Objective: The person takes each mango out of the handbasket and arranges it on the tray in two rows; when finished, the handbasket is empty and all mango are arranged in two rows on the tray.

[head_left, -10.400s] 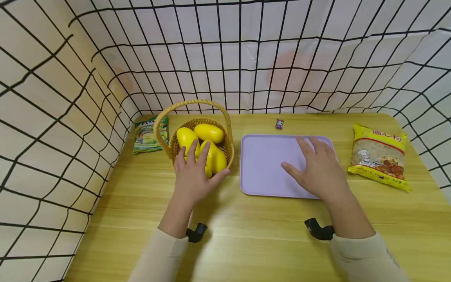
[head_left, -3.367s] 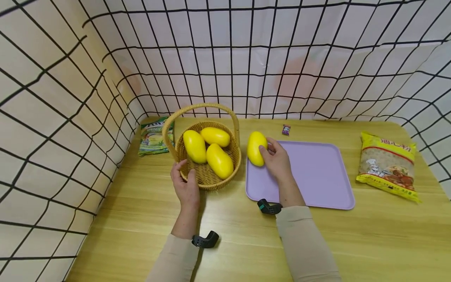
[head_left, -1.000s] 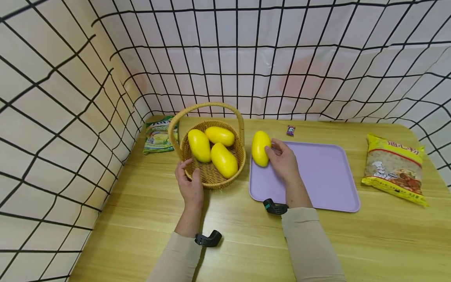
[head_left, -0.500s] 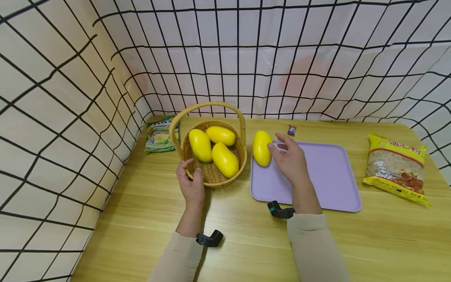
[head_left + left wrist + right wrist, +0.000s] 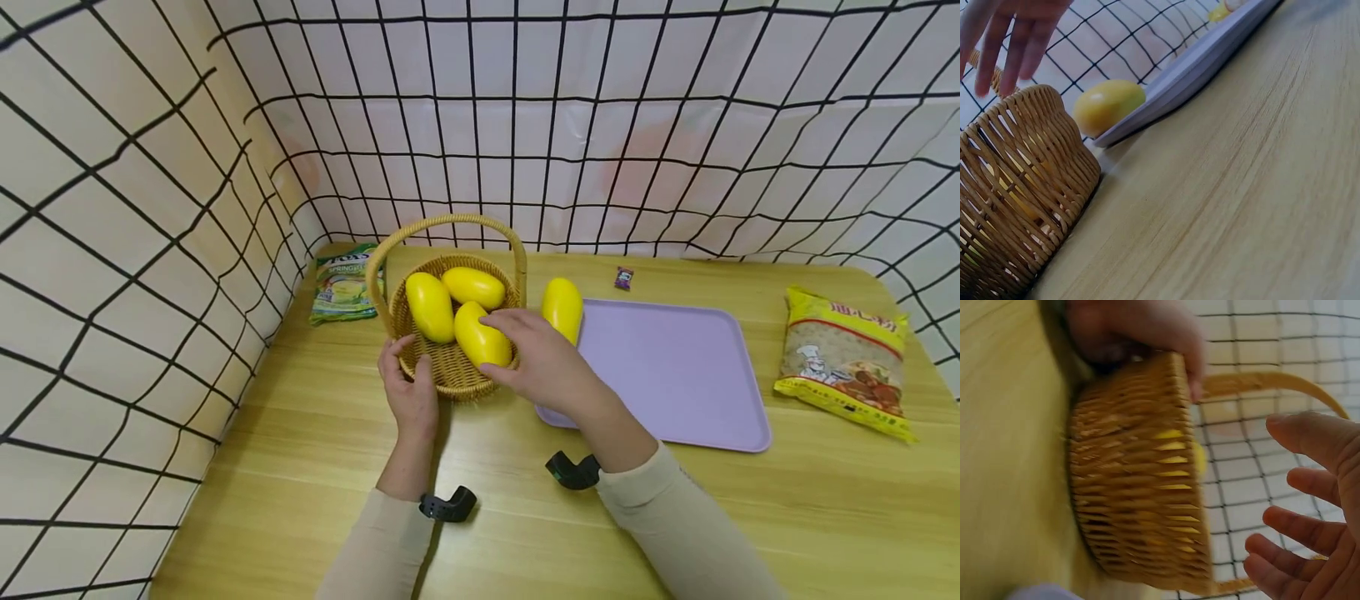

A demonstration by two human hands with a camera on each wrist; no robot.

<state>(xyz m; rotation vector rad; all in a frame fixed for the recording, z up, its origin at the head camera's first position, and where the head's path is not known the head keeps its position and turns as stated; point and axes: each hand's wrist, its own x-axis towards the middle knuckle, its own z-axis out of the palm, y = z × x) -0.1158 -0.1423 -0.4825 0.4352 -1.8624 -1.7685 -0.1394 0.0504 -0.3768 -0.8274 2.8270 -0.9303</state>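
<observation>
Nearest mango [image 5: 478,340] sits inside the basket [image 5: 461,390] by its right rim; probably light, stiff and slick, so best taken round the middle, thumb opposite fingers. Right hand [image 5: 546,365] reaches in across the near-left corner of the tray [image 5: 675,375], fingers spread and not gripping, contact unclear; left hand [image 5: 411,404] grips the basket's near-left rim, fingers curled over it.

The flat green plastic packet [image 5: 343,287] reads "FOX'S", with "SPRING" beneath, the rest unclear. The plump, yellow-edged clear plastic bag [image 5: 843,362] bears red Chinese characters ending "心粉". Print on the small purple wrapper [image 5: 624,278] is illegible.
</observation>
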